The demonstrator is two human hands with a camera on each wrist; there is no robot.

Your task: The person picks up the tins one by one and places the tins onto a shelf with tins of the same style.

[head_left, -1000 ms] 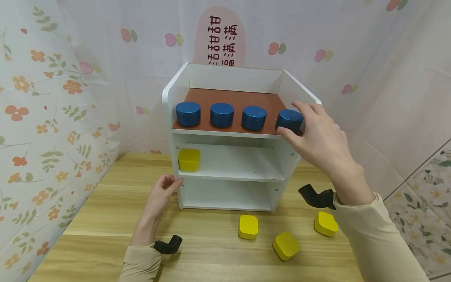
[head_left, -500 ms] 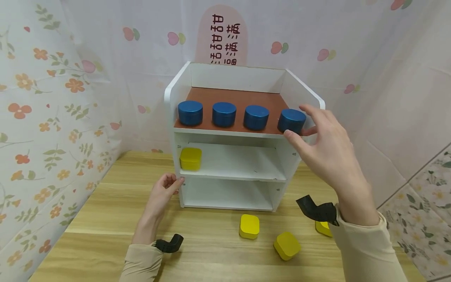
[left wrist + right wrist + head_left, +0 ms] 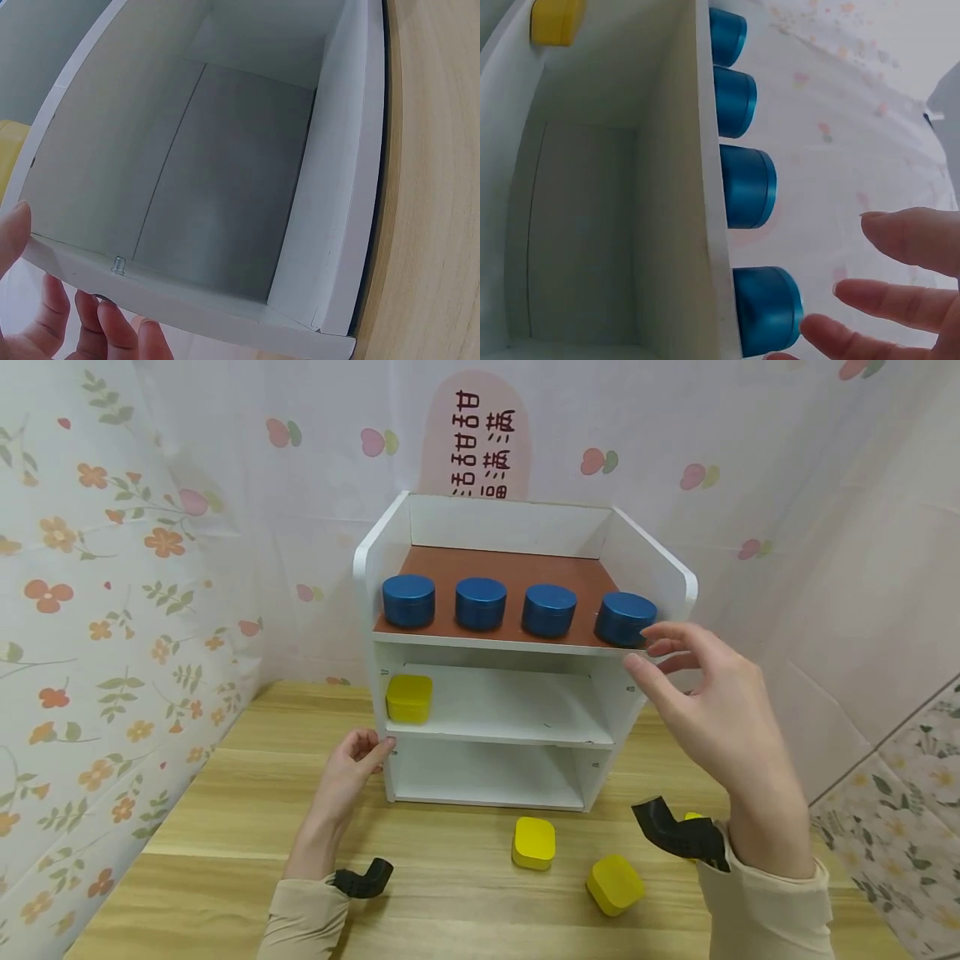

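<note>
With the middle of the white shelf unit (image 3: 510, 697) as the centre of the clock in the head view, the left hand (image 3: 348, 768) was at about 8 o'clock. Its thumb lay at the front edge of the left side panel (image 3: 225, 319), while the other fingers were curled at the outer face, so the panel was gripped between them, probably for keeping the unit steady. The right hand (image 3: 723, 706) was between 3 and 4 o'clock. Its fingers were apart and a little bent, pinching nothing. They were just beside the rightmost blue tin (image 3: 622, 620); whether a fingertip touched it, I could not tell.

The blue tins (image 3: 480, 604) stood upright in one row, from about 10 o'clock to nearly 3 o'clock, on the brown top (image 3: 510, 564) near its front edge. I suppose this place made them easy to reach, and the gaps gave room for fingers.

I counted four blue tins and four yellow boxes. One yellow box (image 3: 408, 698) was on the middle board (image 3: 517, 727), at 8 o'clock. Three were on the wooden table (image 3: 450, 877): the first (image 3: 534, 843) at 6 o'clock, the second (image 3: 615, 885) at 5, and the third (image 3: 693, 816) at 4, mostly hidden behind the right wrist's black mount (image 3: 678, 832).
</note>
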